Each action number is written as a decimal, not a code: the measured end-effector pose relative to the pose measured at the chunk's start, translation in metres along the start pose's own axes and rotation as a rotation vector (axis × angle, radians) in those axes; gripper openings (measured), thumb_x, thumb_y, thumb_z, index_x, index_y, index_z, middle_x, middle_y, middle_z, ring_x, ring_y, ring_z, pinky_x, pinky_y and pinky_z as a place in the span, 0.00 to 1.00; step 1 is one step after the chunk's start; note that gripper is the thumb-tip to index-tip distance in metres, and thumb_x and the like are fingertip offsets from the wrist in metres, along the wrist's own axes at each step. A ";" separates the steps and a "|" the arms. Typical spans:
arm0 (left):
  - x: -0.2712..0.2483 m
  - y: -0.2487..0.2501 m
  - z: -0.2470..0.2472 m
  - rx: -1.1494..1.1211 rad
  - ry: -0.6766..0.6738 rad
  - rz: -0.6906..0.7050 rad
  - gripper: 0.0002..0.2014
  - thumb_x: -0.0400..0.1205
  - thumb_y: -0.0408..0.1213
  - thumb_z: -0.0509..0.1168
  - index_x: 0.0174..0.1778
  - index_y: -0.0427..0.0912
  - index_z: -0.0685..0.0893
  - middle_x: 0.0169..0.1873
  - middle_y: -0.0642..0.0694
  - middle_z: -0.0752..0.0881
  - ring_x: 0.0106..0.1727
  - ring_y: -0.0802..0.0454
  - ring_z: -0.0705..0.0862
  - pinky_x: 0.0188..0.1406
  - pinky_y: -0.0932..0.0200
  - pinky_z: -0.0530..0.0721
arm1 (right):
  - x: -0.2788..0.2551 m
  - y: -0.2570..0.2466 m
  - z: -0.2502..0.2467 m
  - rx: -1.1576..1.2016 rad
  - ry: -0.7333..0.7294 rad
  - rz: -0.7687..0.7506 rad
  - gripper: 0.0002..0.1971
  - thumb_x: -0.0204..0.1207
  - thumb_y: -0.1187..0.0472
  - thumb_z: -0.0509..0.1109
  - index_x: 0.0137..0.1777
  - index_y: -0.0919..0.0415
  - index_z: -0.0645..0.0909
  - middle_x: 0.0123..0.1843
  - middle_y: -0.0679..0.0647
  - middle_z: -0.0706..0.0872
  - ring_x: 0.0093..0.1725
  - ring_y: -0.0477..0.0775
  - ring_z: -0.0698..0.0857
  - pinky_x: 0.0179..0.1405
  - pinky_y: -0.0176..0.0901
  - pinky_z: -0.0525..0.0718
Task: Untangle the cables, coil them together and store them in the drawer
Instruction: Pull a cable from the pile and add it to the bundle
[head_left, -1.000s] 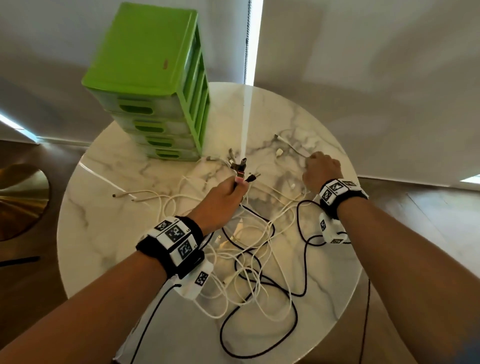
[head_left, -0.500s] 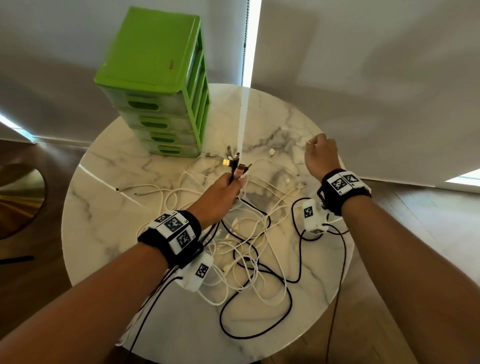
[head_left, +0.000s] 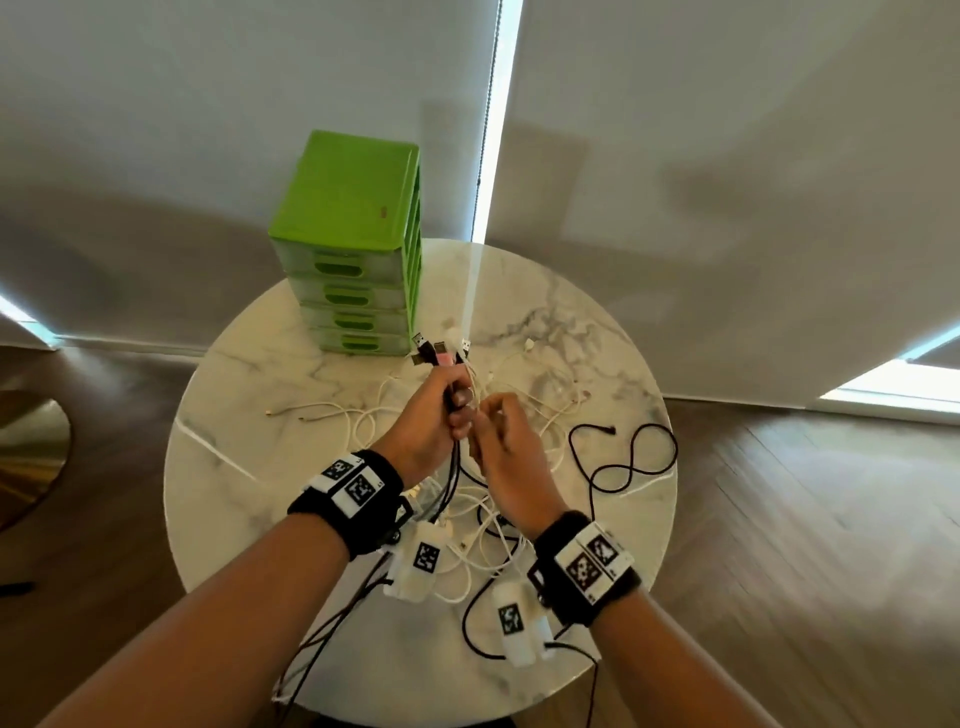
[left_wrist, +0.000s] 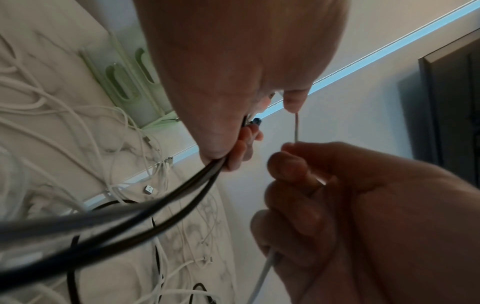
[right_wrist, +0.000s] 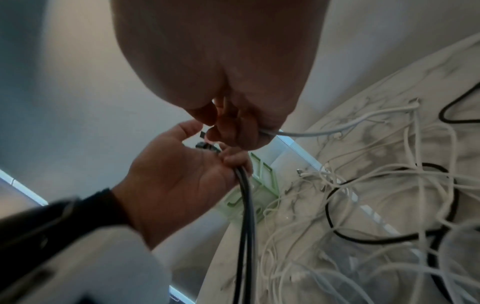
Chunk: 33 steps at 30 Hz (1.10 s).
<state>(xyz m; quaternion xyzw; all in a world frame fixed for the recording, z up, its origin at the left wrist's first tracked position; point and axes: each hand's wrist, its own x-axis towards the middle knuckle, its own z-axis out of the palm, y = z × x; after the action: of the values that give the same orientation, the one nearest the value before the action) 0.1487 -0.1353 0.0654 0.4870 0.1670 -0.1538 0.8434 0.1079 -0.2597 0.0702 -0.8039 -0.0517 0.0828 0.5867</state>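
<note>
The left hand (head_left: 434, 415) clamped the USB plugs (head_left: 439, 352) above its fingers, gathering cable ends together. The right hand (head_left: 506, 449) pinched a white cable (left_wrist: 296, 128) beside them, probably to add it.

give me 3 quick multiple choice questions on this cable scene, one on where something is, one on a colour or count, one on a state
1. Where does the drawer unit stand?
A. on the floor
B. at the far edge of the table
C. under the table

2. How many drawer fronts does it show?
A. two
B. four
C. six

3. What is the left hand doing?
A. lying flat on the table
B. gripping a bunch of cable ends held up off the table
C. pulling a drawer open

Answers:
1 B, the head view shows it on the marble top near the window side.
2 B, four slotted fronts are stacked in the head view.
3 B, its fingers curl round the cables, plugs sticking out above, while the right hand pinches a white cable.
</note>
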 end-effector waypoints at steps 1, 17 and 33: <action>-0.006 0.001 -0.001 -0.013 -0.013 0.006 0.14 0.90 0.43 0.55 0.38 0.47 0.73 0.28 0.52 0.68 0.25 0.57 0.63 0.25 0.62 0.62 | -0.006 -0.001 0.006 -0.012 0.000 0.005 0.05 0.90 0.56 0.60 0.50 0.53 0.72 0.35 0.42 0.82 0.29 0.38 0.77 0.32 0.39 0.72; -0.047 0.054 -0.049 0.069 -0.042 0.235 0.22 0.90 0.59 0.54 0.35 0.49 0.67 0.26 0.54 0.68 0.23 0.56 0.71 0.21 0.60 0.76 | -0.050 0.037 0.022 -0.429 -0.278 -0.087 0.22 0.91 0.44 0.50 0.34 0.44 0.72 0.29 0.35 0.80 0.29 0.41 0.79 0.46 0.39 0.73; -0.050 0.048 -0.068 0.538 0.059 0.188 0.24 0.91 0.56 0.51 0.34 0.46 0.72 0.25 0.52 0.71 0.25 0.55 0.66 0.28 0.58 0.64 | 0.003 -0.007 0.029 -0.509 0.092 -0.087 0.18 0.91 0.46 0.49 0.42 0.49 0.72 0.27 0.45 0.80 0.32 0.49 0.82 0.59 0.55 0.74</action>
<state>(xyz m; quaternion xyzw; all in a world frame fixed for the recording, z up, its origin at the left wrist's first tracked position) 0.1156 -0.0479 0.0920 0.7108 0.0987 -0.0995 0.6893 0.1053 -0.2297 0.0676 -0.9256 -0.0786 0.0050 0.3703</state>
